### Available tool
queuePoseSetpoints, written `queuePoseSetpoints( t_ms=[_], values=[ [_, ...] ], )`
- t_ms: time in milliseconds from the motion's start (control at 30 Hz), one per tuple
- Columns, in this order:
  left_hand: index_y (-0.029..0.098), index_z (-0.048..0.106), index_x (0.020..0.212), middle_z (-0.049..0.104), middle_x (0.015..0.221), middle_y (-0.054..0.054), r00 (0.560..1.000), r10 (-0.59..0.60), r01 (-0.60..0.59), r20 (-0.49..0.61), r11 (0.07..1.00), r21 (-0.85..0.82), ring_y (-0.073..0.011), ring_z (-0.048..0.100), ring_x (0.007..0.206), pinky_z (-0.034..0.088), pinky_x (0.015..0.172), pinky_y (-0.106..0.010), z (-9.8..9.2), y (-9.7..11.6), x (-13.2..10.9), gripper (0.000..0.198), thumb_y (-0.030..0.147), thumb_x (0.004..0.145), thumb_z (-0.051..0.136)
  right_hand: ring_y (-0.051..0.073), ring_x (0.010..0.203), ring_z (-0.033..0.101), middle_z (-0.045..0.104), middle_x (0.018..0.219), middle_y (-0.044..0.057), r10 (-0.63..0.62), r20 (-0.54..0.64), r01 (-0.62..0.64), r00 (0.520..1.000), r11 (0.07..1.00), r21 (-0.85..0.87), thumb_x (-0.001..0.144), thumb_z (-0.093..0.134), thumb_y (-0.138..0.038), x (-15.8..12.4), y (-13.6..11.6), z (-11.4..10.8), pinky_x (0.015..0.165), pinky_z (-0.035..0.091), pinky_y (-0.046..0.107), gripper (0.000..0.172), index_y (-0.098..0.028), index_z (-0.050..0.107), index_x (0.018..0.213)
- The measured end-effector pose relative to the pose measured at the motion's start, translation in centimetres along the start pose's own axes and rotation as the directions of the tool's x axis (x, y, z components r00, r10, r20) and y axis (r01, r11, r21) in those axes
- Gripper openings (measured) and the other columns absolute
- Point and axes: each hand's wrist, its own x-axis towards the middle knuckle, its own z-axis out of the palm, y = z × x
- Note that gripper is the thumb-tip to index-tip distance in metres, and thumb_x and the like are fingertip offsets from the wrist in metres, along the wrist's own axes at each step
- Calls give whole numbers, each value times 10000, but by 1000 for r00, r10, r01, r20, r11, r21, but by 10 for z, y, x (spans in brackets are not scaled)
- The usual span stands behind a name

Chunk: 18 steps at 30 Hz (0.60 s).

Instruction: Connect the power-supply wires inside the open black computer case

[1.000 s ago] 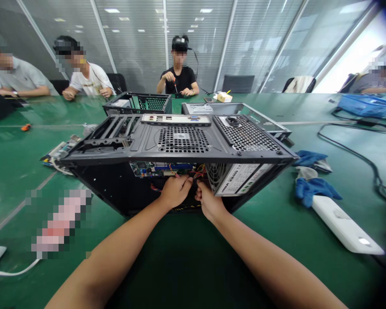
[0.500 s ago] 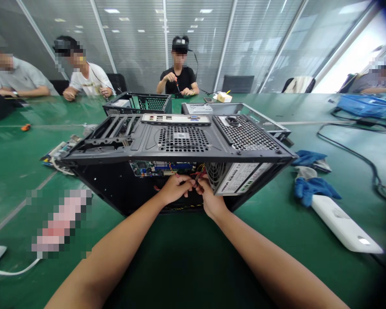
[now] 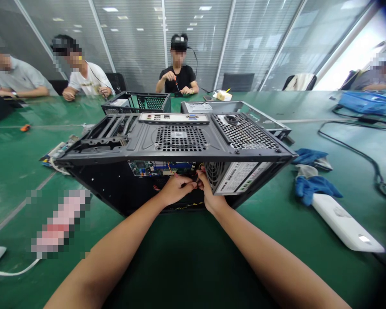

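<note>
An open black computer case lies in front of me with its rear panel upward. Both of my hands reach into its open side. My left hand is closed, thumb and fingers pinching thin wires. Close against it, my right hand is also closed on those wires, its fingertips beside the power supply. The wires' ends are too small and shaded to make out. Behind my fingers shows the motherboard, fixed inside the case. Coloured wires hang between the board and the power supply.
More computer cases stand behind mine. A loose circuit board lies left of the case. Blue gloves and a white oblong device lie right. A black cable curves towards a blue basket. Several people sit around the green table.
My hands stay in nearly the same place inside the case. The right fingers have shifted slightly upward and the fingertips have changed their hold a little. The camera view has moved slightly.
</note>
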Motion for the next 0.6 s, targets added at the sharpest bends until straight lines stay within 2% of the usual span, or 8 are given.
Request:
queuePoseSetpoints(
  t_ms=[100, 200, 367, 433, 533, 600],
  values=[
    [143, 663, 690, 547, 575, 24, 997, 72, -70, -12, 992, 106, -90, 467, 557, 350, 548, -206, -2, 5, 0, 348, 329, 911, 468, 107, 553, 418, 516, 653, -53, -6, -26, 6, 1000, 1000, 9, 619, 756, -456, 3, 0, 2, 520, 356, 259, 358, -235, 567, 829],
    [147, 630, 635, 480, 538, 38, 992, 123, -118, -13, 975, 189, -88, 427, 552, 320, 547, -211, -5, 9, 0, 374, 326, 916, 460, 106, 572, 424, 540, 688, -39, -18, -46, 18, 999, 1000, 6, 618, 746, -484, 5, 2, 3, 537, 365, 265, 352, -220, 581, 781],
    [153, 622, 621, 488, 535, 33, 990, 138, -136, 6, 969, 205, -89, 443, 546, 334, 543, -215, -9, 8, 1, 380, 335, 916, 466, 103, 573, 441, 590, 723, -26, -23, -72, 23, 997, 1000, -1, 635, 717, -483, 14, 8, 1, 553, 369, 266, 322, -222, 635, 805],
    [152, 649, 672, 525, 557, 28, 994, 104, -106, 24, 985, 132, -85, 479, 533, 364, 533, -210, -11, 5, 2, 336, 334, 905, 489, 95, 553, 450, 620, 756, -21, -16, -38, 17, 999, 1000, 10, 634, 716, -493, 17, 8, 0, 546, 364, 264, 335, -228, 639, 824],
    [139, 669, 772, 570, 590, 22, 994, -28, 38, 106, 995, -97, -78, 541, 497, 416, 501, -196, -12, 0, 5, 274, 336, 888, 519, 80, 525, 446, 638, 774, -17, -1, 45, 0, 999, 1000, 30, 617, 725, -547, 17, 6, 0, 529, 363, 255, 401, -229, 638, 847],
    [131, 649, 777, 568, 577, 26, 980, -103, 143, 168, 959, -246, -82, 576, 504, 455, 505, -194, -11, -3, 7, 248, 336, 873, 548, 73, 516, 439, 636, 775, -21, 7, 75, -10, 997, 999, 38, 617, 723, -581, 16, 4, 0, 519, 362, 245, 436, -229, 636, 858]
  ],
)
